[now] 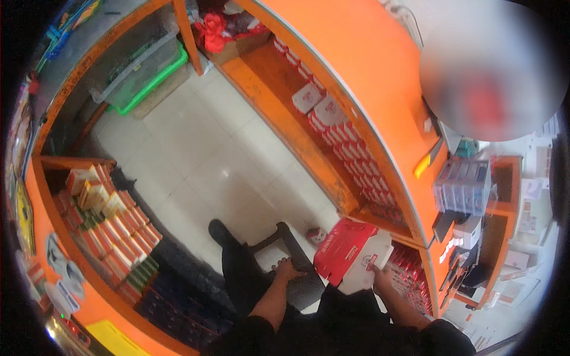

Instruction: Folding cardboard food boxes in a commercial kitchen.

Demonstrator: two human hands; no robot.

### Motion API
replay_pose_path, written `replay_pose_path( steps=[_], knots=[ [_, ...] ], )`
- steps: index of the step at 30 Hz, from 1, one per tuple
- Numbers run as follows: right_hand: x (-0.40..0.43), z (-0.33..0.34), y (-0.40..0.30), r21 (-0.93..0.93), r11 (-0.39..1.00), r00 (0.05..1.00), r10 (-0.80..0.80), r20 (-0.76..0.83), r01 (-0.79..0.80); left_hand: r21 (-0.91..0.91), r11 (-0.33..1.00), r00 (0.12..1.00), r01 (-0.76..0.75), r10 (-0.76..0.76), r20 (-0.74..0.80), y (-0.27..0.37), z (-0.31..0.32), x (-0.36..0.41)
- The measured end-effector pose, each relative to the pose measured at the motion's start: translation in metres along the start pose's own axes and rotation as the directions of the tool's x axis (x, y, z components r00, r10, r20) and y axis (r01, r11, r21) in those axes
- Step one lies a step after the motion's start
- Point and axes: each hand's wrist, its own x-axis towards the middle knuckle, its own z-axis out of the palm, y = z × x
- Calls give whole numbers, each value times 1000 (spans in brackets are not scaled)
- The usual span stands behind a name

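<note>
My right hand (382, 280) holds the edge of a red and white cardboard box (356, 253), which looks flat or partly folded and bears writing. It lies at the lower right, in front of my body, below the corner of the orange shelf. My left hand (287, 269) rests with its fingers spread by the dark seat of a stool (303, 289) and holds nothing that I can see. A small red and white object (315, 235) is on the floor between the stool and the shelf.
Orange shelving (285, 129) holds rows of red and white boxes. Orange and white boxes (116, 231) are stacked at the left. A grey bin (142, 66) with a green rim stands at the upper left. A yellow-handled knife (423, 165) and clear plastic drawers (462, 184) are on the orange counter.
</note>
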Motion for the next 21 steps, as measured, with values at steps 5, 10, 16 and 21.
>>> replay_pose_path(
  steps=[5, 10, 16, 21],
  knots=[
    [-43, 121, -177, -225, 970, 982, -56, 178, 96, -200, 980, 1000, -16, 21, 21, -15, -95, 5],
    [-45, 222, -343, 90, 984, 860, -175, 479, 151, -410, 911, 997, -41, 67, 49, -53, -160, 33],
    [88, 297, -511, 292, 675, 538, -726, 430, 677, -512, 858, 999, -36, 21, -34, -56, -287, 54],
    [121, 305, -553, -208, 9, 108, -877, 467, 978, -78, 997, 1000, -7, 7, 4, -38, -421, 57]
  ],
)
